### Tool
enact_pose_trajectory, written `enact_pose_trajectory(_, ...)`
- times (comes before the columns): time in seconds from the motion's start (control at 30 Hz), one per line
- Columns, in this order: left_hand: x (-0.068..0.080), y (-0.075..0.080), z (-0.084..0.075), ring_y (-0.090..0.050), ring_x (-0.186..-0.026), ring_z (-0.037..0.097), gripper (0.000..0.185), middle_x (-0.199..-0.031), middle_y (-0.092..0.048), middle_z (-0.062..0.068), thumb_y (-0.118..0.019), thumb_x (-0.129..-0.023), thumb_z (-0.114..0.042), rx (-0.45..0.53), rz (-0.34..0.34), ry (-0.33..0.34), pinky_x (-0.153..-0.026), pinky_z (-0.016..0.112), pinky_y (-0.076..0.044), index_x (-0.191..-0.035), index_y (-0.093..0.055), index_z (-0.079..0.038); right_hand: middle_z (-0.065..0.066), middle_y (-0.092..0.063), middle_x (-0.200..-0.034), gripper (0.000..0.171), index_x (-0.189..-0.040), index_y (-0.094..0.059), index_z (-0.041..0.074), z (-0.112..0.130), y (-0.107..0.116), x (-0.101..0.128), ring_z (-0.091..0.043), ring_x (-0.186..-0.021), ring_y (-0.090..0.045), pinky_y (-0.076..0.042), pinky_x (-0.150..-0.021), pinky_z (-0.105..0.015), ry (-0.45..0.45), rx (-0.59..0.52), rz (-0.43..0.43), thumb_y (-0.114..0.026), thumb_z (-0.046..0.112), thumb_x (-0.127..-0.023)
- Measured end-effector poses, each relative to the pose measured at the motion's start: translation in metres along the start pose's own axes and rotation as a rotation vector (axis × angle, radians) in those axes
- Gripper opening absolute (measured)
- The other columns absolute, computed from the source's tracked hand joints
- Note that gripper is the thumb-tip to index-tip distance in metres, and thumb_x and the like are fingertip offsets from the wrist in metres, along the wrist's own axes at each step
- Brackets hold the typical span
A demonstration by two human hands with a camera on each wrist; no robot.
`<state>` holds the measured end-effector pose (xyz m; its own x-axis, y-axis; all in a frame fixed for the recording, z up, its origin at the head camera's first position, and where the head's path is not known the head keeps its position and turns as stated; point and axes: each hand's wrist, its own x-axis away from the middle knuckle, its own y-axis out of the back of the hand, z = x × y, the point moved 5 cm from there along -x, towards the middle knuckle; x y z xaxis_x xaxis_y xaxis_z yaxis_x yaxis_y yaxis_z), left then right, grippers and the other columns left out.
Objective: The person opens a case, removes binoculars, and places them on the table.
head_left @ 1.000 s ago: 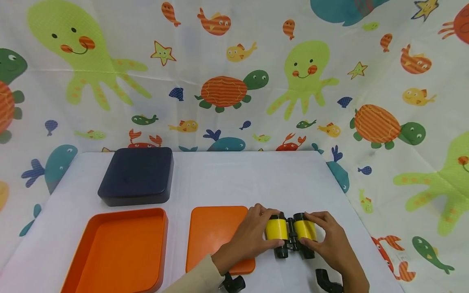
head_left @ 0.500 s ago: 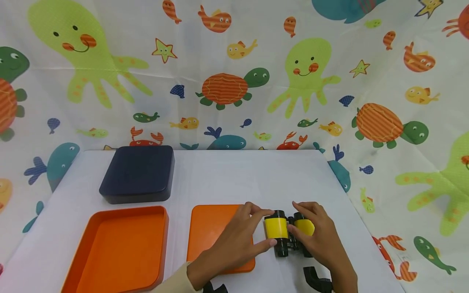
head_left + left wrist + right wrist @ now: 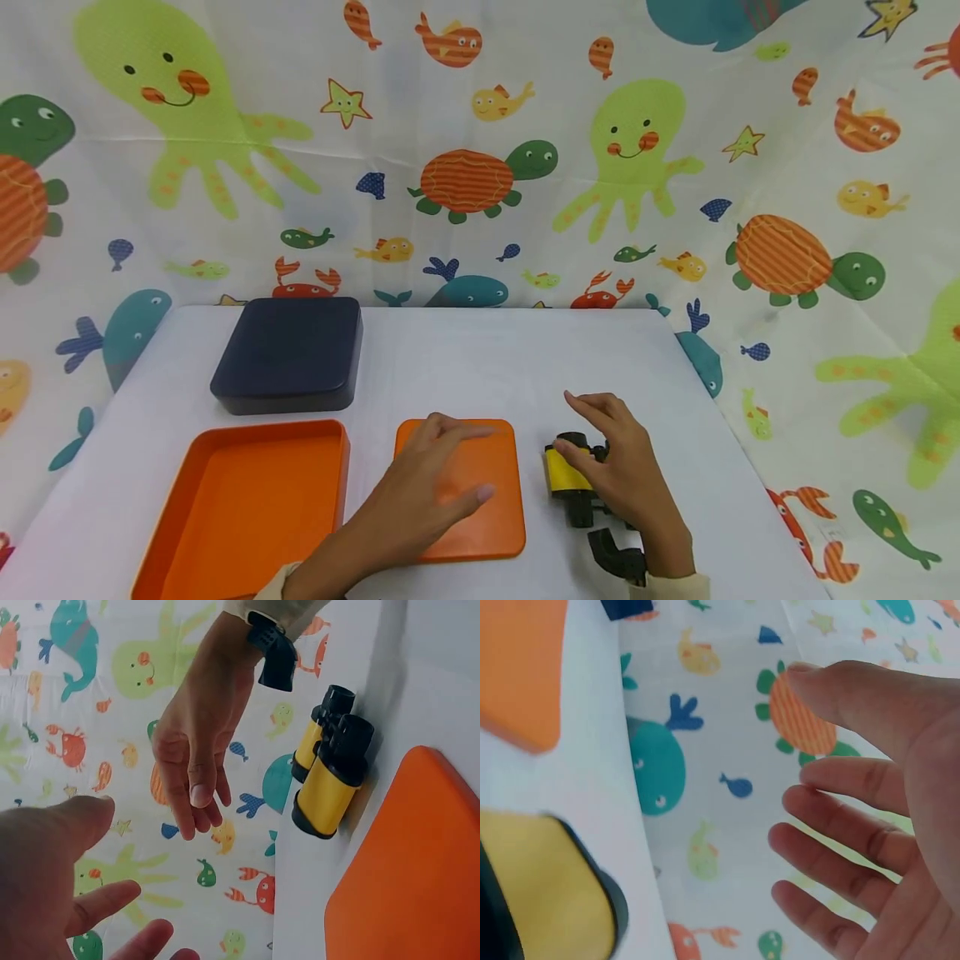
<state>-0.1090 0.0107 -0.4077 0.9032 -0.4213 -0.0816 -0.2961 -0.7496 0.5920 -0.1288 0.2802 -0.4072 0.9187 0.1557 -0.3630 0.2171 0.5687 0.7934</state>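
Yellow and black binoculars [image 3: 567,471] stand on the white table at the right, partly hidden in the head view by my right hand [image 3: 626,467]. That hand is raised above them, fingers apart and holding nothing; the left wrist view shows a gap between it and the binoculars [image 3: 328,780]. My left hand [image 3: 408,487] hovers over the flat orange lid-like panel [image 3: 487,475], thumb and fingers spread with nothing between them. Left of it is a shallow orange tray [image 3: 247,500]. In the right wrist view the binoculars [image 3: 547,892] lie beside the open right palm.
A dark navy box-like case [image 3: 288,350] sits at the back left of the white table [image 3: 465,358]. Behind and to the right hangs a cloth [image 3: 637,50] printed with sea animals. Black wrist-worn mounts show, one on the right wrist [image 3: 618,558].
Both hands have let go of the binoculars, which stay in place. The left hand has moved left over the orange panel. The right hand has lifted and shifted left.
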Motion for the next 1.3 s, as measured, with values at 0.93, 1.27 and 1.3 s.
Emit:
enact_pose_trajectory(0.93, 0.034, 0.122, 0.055, -0.057, -0.122, 0.020, 0.052, -0.132, -0.061, 0.001, -0.081, -0.095, -0.040, -0.177, -0.302, 0.069, -0.095, 0.016, -0.051, -0.143, -0.065, -0.027, 0.001, -0.071, -0.121, 0.069, -0.153, -0.058, 0.026, 0.079, -0.059, -0.070, -0.014, -0.118, -0.066, -0.059, -0.103, -0.045, 0.235, -0.210, 0.055, -0.087, 0.030, -0.090)
enact_pose_trajectory(1.27, 0.025, 0.164, 0.093, -0.055, -0.123, 0.028, 0.058, -0.136, -0.059, 0.010, -0.083, -0.094, -0.035, -0.161, -0.368, 0.040, -0.089, 0.011, -0.043, -0.145, -0.061, -0.021, -0.001, -0.070, -0.118, 0.063, -0.149, -0.061, 0.021, 0.109, -0.089, -0.090, -0.019, -0.112, -0.068, -0.058, -0.100, -0.040, 0.206, -0.348, 0.067, -0.086, 0.031, -0.092)
enact_pose_trajectory(1.3, 0.024, 0.168, 0.097, -0.055, -0.122, 0.029, 0.059, -0.135, -0.059, 0.011, -0.083, -0.094, -0.035, -0.172, -0.375, 0.044, -0.088, 0.012, -0.043, -0.146, -0.060, -0.020, -0.001, -0.070, -0.118, 0.063, -0.149, -0.061, 0.020, 0.111, -0.092, -0.092, -0.021, -0.112, -0.068, -0.058, -0.100, -0.040, 0.200, -0.365, 0.070, -0.086, 0.031, -0.092)
